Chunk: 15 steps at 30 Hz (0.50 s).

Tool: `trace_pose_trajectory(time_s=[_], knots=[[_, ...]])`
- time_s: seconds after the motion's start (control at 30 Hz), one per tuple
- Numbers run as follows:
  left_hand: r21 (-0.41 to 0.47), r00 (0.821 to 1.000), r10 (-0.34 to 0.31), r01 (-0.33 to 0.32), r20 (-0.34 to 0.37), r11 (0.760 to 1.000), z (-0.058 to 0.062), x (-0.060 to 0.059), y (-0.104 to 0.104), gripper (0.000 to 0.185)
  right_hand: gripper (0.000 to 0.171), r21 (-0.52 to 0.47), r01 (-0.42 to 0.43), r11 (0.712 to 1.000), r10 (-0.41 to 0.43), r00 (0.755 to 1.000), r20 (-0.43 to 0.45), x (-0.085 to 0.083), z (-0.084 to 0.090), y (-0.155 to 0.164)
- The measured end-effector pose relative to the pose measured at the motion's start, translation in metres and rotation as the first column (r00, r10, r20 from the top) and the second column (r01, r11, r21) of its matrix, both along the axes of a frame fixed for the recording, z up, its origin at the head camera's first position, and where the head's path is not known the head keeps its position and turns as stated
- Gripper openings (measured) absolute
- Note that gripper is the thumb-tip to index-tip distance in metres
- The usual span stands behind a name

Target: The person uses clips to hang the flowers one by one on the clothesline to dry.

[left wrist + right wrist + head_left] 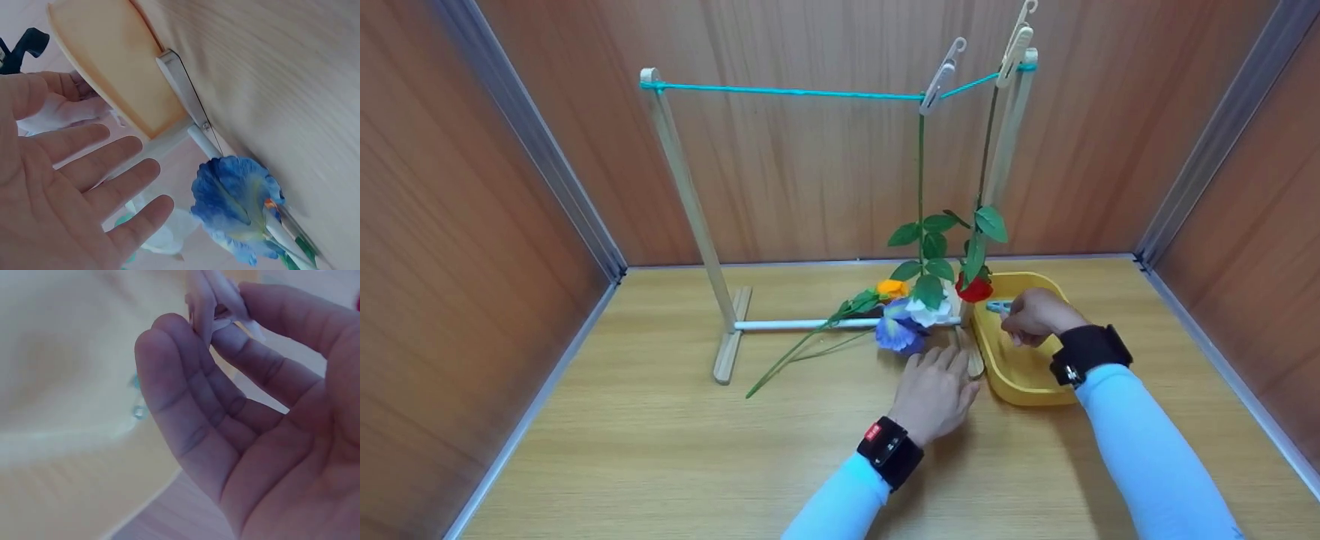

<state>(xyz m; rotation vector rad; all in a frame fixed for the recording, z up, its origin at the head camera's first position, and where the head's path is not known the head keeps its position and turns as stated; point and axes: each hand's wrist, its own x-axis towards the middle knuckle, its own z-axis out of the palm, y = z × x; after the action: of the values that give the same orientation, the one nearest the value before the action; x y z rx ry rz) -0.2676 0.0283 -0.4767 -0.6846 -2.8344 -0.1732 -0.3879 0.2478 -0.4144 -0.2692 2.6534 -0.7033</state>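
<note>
Peg [205, 304], pale: pinched between thumb and finger of the right hand [1036, 315], above the tray [1024, 399]. Judged light and stiff, probably plastic, easily slipped if twisted; best taken by the handle ends, mouth left free. Blue flower [896, 328]: judged light, soft-petalled; best lifted by its stem. Left hand [934, 390]: fingers extended beside the flower, nothing grasped. Red label [873, 432] on left cuff [892, 454]: marked, not legible.
</note>
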Motion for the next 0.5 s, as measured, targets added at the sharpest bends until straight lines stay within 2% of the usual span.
trace_pose_trajectory(time_s=[0.13, 0.3, 0.5], knots=[[0.018, 1.0, 0.012, -0.012, -0.002, 1.0, 0.003, 0.003, -0.01, 0.055, 0.023, -0.093, 0.015, 0.996, -0.019, 0.999, -0.039, 0.013, 0.008, 0.0], [0.059, 1.0, 0.021, -0.02, -0.017, 0.998, 0.009, 0.006, -0.023, 0.054, 0.024, -0.223, 0.043, 0.974, -0.06, 0.996, -0.069, 0.033, 0.013, -0.003], [0.123, 0.998, 0.033, -0.039, 0.049, 0.992, 0.018, 0.012, -0.036, 0.056, 0.023, -0.321, 0.074, 0.944, -0.124, 0.983, -0.138, 0.059, 0.011, -0.01]])
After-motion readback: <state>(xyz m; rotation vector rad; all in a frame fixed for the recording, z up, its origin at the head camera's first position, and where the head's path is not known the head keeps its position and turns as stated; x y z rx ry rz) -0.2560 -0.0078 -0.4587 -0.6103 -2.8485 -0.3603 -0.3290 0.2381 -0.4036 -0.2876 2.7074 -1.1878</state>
